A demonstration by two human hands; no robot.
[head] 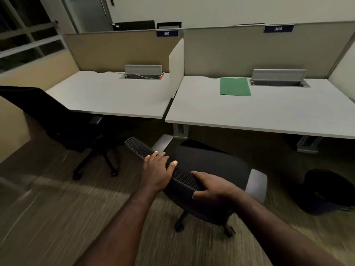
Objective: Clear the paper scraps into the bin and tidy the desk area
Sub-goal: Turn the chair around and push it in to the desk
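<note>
At the near chair, foreground: both hands grip the top edge of a black mesh backrest (163,164), which runs diagonally from upper left to lower right.
Left hand (157,170): laid over the upper part of the rim, fingers draped across the mesh toward the seat, thumb spread along the edge; clamped on the backrest.
Right hand (213,186): closed around the lower end of the same rim, fingers curled under it; the two hands sit apart along the edge.
Near office chair (209,164): black seat, grey armrests on either side, wheeled base on the carpet, standing in front of the right desk and clear of it.
Right desk (269,114): white top under the partition plate marked 308; a green folder (235,86) lies flat near its back edge, just left of an open grey cable hatch (278,78).
Left desk (111,95): white top under plate 307, with its own cable hatch raised and a thin cable at it.
Second office chair (63,120): black, pushed partly under the left desk.
Bin (326,191): a dark round shape on the floor at the right, below the right desk's edge; probably the waste bin, though blur hides its contents.
Paper scraps: I cannot tell where any lie.
Floor: brown striped carpet, blurred toward the near left.
</note>
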